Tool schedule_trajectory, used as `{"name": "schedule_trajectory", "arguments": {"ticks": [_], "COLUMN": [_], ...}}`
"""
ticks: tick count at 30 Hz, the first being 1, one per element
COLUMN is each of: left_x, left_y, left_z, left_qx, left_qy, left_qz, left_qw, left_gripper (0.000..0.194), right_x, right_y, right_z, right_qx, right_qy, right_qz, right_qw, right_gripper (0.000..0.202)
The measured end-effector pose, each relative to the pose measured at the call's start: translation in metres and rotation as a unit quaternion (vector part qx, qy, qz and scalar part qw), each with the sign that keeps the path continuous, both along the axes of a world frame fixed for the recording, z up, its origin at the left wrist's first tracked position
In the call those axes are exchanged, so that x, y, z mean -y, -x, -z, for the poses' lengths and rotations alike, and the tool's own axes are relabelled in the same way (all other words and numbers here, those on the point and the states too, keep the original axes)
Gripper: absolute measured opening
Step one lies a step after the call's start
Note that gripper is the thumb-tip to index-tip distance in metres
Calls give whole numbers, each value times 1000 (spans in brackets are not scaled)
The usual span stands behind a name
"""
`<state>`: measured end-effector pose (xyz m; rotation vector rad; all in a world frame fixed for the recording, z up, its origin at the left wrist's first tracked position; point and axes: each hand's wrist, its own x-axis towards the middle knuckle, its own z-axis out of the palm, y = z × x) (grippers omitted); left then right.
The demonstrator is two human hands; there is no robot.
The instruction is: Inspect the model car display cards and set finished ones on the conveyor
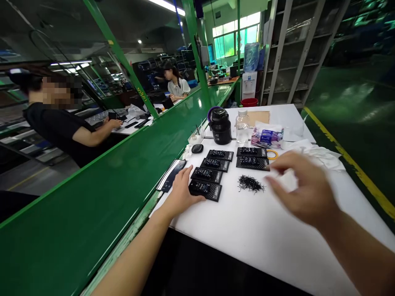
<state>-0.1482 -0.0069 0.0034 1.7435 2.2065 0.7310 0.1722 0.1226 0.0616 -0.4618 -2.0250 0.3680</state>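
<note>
My left hand (181, 192) rests at the left end of the nearest black panel (213, 191), thumb along its near edge and fingers apart. This panel has a carbon-like weave, white lettering and a glossy black piece on top. Several like it lie in a column behind, such as the farthest one (220, 155). Two more panels (252, 162) lie to the right. A pile of thin short black pieces (250, 183) is on the white table (234, 222). My right hand (304, 189), smeared by motion, hovers right of the pile; anything between its fingertips cannot be made out.
Behind the panels stand a black jug (220, 127), a clear bottle (242, 128) and a tissue pack (267, 136). A yellow tape roll (272, 154) is at right. A phone (171, 176) lies by the green partition (101, 205). Two people work beyond it.
</note>
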Motion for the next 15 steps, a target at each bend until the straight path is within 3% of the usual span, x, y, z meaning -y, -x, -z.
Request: {"name": "schedule_trajectory", "arguments": {"ticks": [1,2,3,4,6,9,11,15], "left_x": [-1,-2,-2,-1,1,-10,-33,-91], "left_y": [1,2,2,1,-4,-21,-37,-62], "left_z": [-1,-3,-6,-10,-20,-39,-51,-57], "left_qx": [2,3,4,5,8,28,45,94], "left_qy": [1,2,1,-1,-9,-40,-70,-98], "left_qz": [6,14,21,25,41,102,154,232], "left_qw": [1000,1000,1000,1000,999,994,985,963], "left_gripper": [114,114,112,109,95,58,40,35], "right_x": [9,15,17,15,7,-8,-13,-17], "right_y": [13,26,37,47,60,65,62,57], "right_z": [0,3,8,14,27,45,56,71], "right_qx": [157,286,373,410,430,426,421,367], "right_qy": [20,21,12,5,-9,-22,-40,-69], "right_qz": [-82,-143,-176,-184,-171,-156,-160,-164], "right_qw": [984,947,911,894,887,891,892,913], "right_gripper": [15,15,16,18,20,26,30,28]}}
